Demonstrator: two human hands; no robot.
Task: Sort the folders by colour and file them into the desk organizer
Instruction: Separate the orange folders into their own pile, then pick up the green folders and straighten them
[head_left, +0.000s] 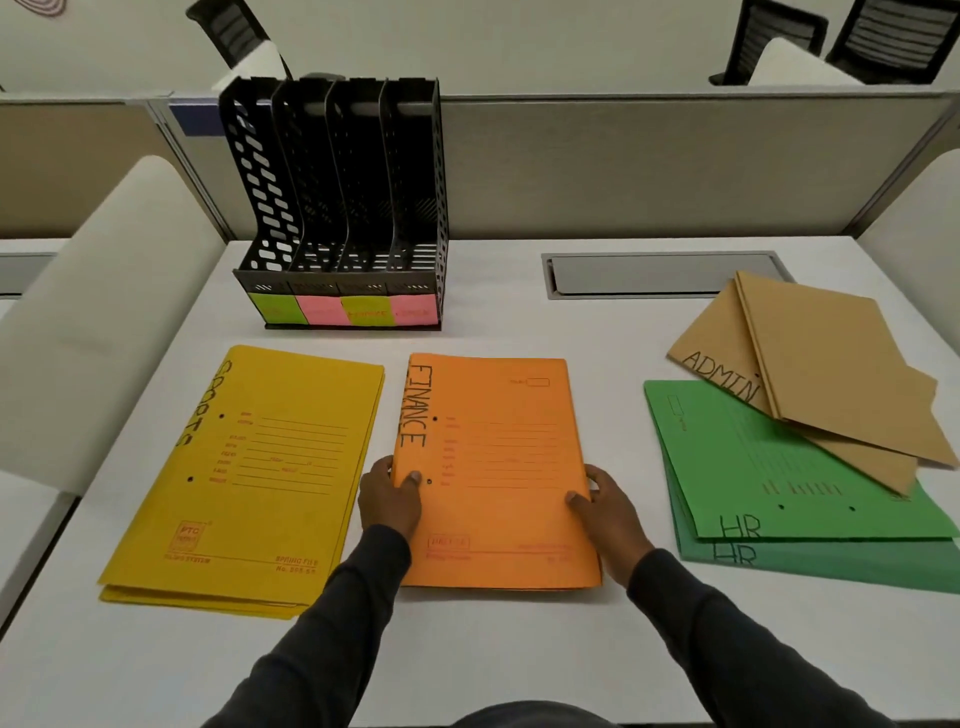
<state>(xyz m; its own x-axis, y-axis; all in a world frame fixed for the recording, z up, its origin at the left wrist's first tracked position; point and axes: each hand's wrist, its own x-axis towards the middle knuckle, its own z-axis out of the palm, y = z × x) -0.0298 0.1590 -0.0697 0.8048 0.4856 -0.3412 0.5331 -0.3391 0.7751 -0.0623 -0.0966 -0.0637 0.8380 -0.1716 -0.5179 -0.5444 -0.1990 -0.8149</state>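
Head view | left hand (390, 498) and right hand (607, 512) clamped on side edges of orange folder (493, 467), thumbs on top, likely squaring stack for lifting | lying flat mid-table, yellow folder (244, 483) left, desk organizer (343, 208) far behind, slots empty

On the desk (519, 649), the desk organizer (337, 208) stands at the back left, against the partition (623, 166). Before it lie the SPORTS folders (249, 483) on the left and the FINANCE folders (498, 478) just to their right, apart. Well to the right lie the HR folders (779, 483); the ADMIN folders (810, 364) overlap their far edge. Behind these a cable hatch (660, 273) is set in the desk.
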